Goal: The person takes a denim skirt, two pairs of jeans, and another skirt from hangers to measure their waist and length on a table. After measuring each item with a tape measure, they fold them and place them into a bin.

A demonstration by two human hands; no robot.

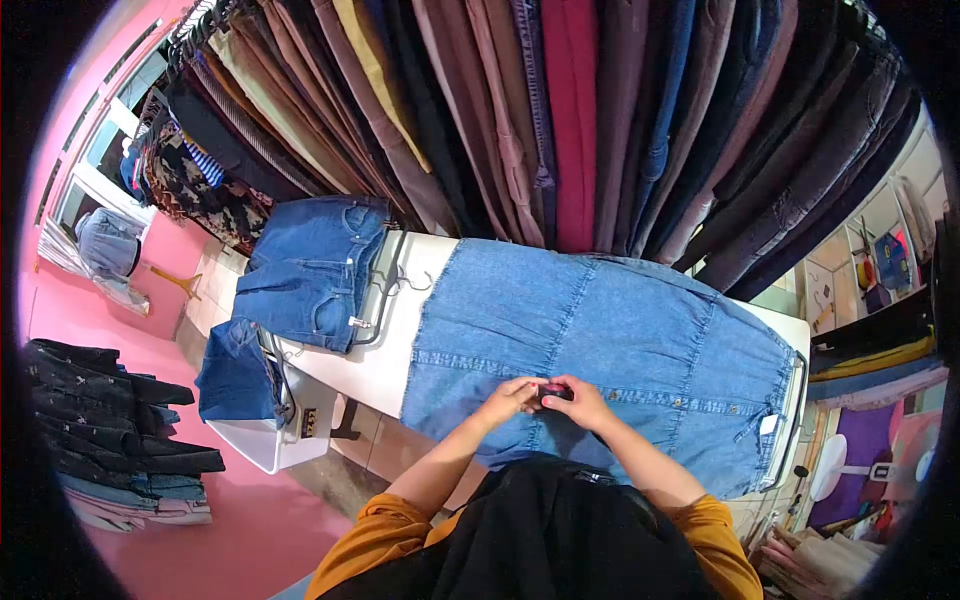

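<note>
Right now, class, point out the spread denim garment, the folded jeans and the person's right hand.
spread denim garment [620, 330], head view, middle of the flat fabric.
folded jeans [310, 270], head view, middle of the top layer.
right hand [582, 402], head view, back of the hand.

Where the left hand [508, 398] meets the right hand [583, 402], a small dark thing [553, 391] shows among the fingers, too small to name; which hand grips it cannot be told; just below both hands, the near hem of the denim skirt [600, 320] is hidden behind the person's dark top [540, 530]; beyond the hands, the hanging trousers [570, 120] are cut off by the top edge.
</note>
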